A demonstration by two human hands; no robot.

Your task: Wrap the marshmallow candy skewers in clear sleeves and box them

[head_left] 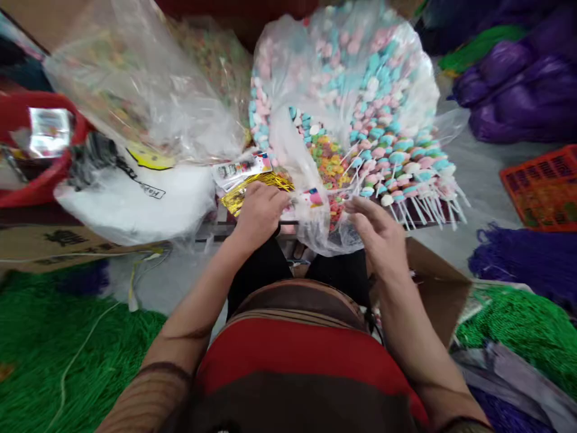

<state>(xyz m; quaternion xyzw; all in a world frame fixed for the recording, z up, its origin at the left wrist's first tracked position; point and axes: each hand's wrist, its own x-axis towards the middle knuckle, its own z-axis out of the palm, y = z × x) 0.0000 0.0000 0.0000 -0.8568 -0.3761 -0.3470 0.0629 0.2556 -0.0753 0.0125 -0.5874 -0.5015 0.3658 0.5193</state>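
Observation:
My left hand [262,211] is closed at the table's front edge, its fingertips on a small printed packet [311,198] with a stick. Gold twist ties [234,197] lie beside that hand, below another printed packet [243,168]. My right hand [378,231] hovers to the right with fingers apart, near the stick's end, and no held object shows. Between the hands is an open clear bag with colourful ring candies [328,159]. To the right lie candy skewers [406,165] on white sticks, in front of a large bag of pink, blue and white candies [338,54].
Plastic bags [144,84] of candy and a white bag [135,201] fill the table's left, beside a red basin [76,162]. Purple bags [518,90], an orange crate [541,186] and a cardboard box [435,288] stand right. Green netting [67,337] lies lower left.

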